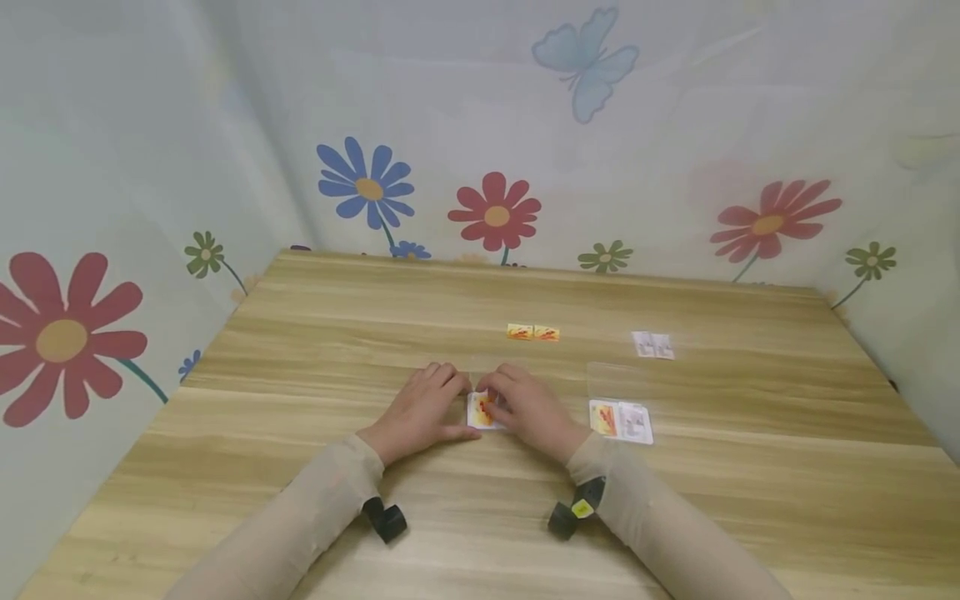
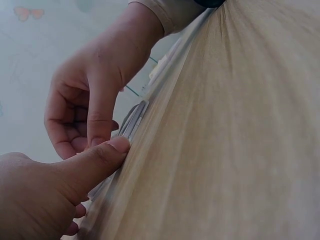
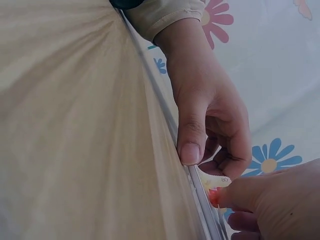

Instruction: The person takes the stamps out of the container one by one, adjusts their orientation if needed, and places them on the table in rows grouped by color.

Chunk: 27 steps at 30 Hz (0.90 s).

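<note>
A small, flat white-edged case [image 1: 473,421] with a transparent lid lies on the table between the hands. My left hand [image 1: 427,407] holds it at its left side, the thumb pressed on the near edge and the fingers toward the far side. Above the case, my right hand [image 1: 536,412] pinches a small card with orange-red print [image 3: 214,196] between thumb and fingers. In the left wrist view, the case's layered edge [image 2: 135,120] shows beside the left thumb [image 2: 107,155]. The right fingers hide part of the card and of the case.
Right of the hands lies a second case [image 1: 637,438] holding an orange card and a pale card, its transparent lid [image 1: 611,381] folded back. Farther off are two yellow-orange cards [image 1: 533,332] and a pair of pale cards [image 1: 653,345]. A flowered cloth [image 1: 450,100] hangs behind the wooden table [image 1: 337,317].
</note>
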Tool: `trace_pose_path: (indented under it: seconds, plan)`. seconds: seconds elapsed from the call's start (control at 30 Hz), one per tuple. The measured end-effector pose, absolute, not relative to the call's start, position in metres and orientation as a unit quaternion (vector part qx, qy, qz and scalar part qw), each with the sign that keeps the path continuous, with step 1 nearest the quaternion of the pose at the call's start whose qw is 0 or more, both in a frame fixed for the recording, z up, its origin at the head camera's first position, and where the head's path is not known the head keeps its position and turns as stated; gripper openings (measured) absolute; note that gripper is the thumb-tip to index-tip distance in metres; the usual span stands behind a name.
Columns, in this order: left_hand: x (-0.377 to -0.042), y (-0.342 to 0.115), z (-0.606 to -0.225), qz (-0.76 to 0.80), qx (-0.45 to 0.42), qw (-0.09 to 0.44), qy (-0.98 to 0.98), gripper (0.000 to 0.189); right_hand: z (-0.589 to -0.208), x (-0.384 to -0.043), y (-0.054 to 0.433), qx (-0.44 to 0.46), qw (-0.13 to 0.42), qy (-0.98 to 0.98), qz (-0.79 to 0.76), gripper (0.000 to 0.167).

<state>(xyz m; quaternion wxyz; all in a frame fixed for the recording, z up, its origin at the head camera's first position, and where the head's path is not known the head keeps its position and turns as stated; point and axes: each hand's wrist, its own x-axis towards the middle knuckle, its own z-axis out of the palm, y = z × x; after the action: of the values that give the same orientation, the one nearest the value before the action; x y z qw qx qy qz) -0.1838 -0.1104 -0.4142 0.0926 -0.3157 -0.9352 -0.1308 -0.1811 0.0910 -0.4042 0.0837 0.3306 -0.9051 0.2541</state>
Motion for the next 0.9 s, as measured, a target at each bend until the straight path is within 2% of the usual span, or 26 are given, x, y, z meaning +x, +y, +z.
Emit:
trace_pose_path:
  seconds: [0.43, 0.9]
  plan:
    - [-0.182, -0.11, -0.415, -0.136, -0.317, 0.103, -0.933, 0.057, -0.394, -0.18, 0.093, 0.31, 0.046, -0.912, 0.264, 0.004]
    - [-0.181, -0.111, -0.413, -0.13, -0.312, 0.08, -0.938, 0.059, -0.384, -0.185, 0.1, 0.278, -0.023, -0.899, 0.337, 0.004]
